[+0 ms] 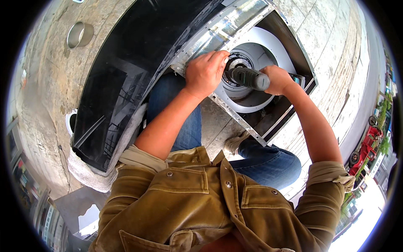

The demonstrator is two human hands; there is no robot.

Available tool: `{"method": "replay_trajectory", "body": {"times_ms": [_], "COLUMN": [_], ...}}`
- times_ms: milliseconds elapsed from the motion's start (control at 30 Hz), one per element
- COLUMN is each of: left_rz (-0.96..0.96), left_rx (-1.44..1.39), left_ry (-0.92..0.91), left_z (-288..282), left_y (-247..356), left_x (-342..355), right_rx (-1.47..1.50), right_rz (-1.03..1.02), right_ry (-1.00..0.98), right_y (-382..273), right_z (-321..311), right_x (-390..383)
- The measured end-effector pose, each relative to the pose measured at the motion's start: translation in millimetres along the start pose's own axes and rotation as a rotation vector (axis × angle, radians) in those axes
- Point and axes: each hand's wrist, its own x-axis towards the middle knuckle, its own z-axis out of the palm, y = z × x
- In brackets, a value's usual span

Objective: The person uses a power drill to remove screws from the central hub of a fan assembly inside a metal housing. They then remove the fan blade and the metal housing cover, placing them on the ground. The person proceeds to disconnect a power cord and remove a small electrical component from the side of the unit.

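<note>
The dark, cylindrical power tool (248,78) lies crosswise, nose toward the fan hub (237,63). The right hand (278,80) clenches its rear; left hand (205,72) fingertips rest curled beside its nose.

Outdoor street-side repair spot, as I'm seeing it from here.

I'm looking down at stone paving slabs (336,50) running across the upper right, a red vehicle (364,148) sitting at the right edge, and a metal fan housing (235,25) lying on open pavement.
</note>
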Motion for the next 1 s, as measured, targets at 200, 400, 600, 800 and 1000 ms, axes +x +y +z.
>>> {"method": "replay_trajectory", "body": {"times_ms": [200, 400, 600, 800, 1000], "left_rz": [0.008, -0.003, -0.009, -0.914, -1.108], "left_rx": [0.016, 0.060, 0.036, -1.082, -1.498], "left_ry": [0.005, -0.040, -0.012, -0.032, -0.241], "left_z": [-1.8, 0.1, -5.1, -12.7, -11.1], "left_y": [2.5, 2.1, 2.4, 31.4, 50.9], "left_x": [-1.4, -5.4, -1.6, 5.9, 7.6], "right_rx": [-0.181, -0.254, -0.120, 0.294, 1.479], "right_rz": [-0.071, -0.103, -0.074, -0.081, 0.142], "right_ry": [-0.040, -0.062, 0.241, 0.905, 0.713], "right_y": [-11.0, -13.9, -9.9, 42.9, 10.2], "right_z": [-6.5, -23.8, -23.7, 69.2, 141.3], "right_x": [-0.7, 0.0, -83.9, -236.6, -268.9]}}
